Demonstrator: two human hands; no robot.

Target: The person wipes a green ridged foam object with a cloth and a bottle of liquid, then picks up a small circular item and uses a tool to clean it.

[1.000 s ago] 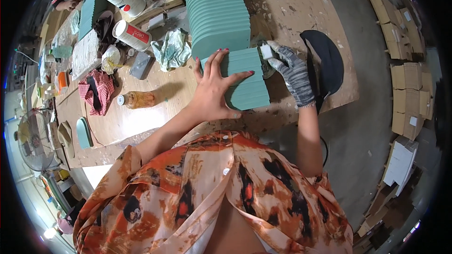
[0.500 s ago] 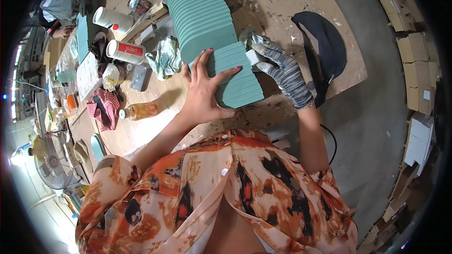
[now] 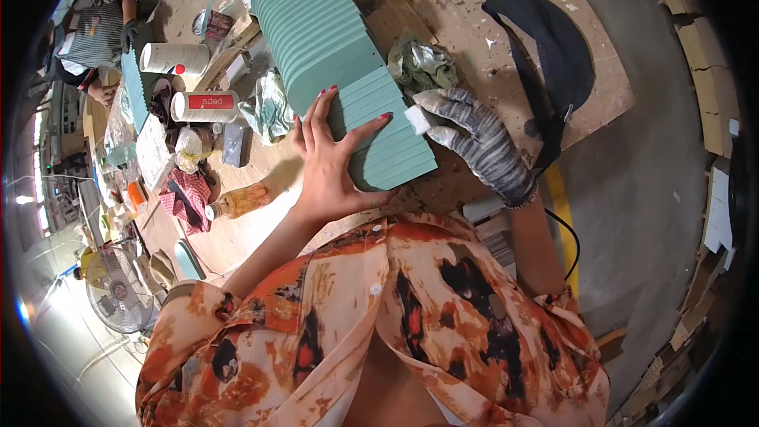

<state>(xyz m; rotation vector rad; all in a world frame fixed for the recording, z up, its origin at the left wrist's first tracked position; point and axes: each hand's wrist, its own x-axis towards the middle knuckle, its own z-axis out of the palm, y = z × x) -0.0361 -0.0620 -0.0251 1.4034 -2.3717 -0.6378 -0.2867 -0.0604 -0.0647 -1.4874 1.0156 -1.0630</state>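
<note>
Pinching a white block (image 3: 418, 119) beside green pieces (image 3: 389, 141): gloved right fingers (image 3: 447, 102)

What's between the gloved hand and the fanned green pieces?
The head view shows a small white block there, pinched by the gloved right hand beside the fanned green pieces.

Left grip (image 3: 324, 160) on green pieces (image 3: 392, 152), white block (image 3: 417, 119) in right grip (image 3: 484, 142)

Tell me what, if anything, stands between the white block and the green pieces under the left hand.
Nothing visible does: the right hand holds the white block right beside the green pieces, though contact is unclear. The crumpled bundle lies farther ahead.
</note>
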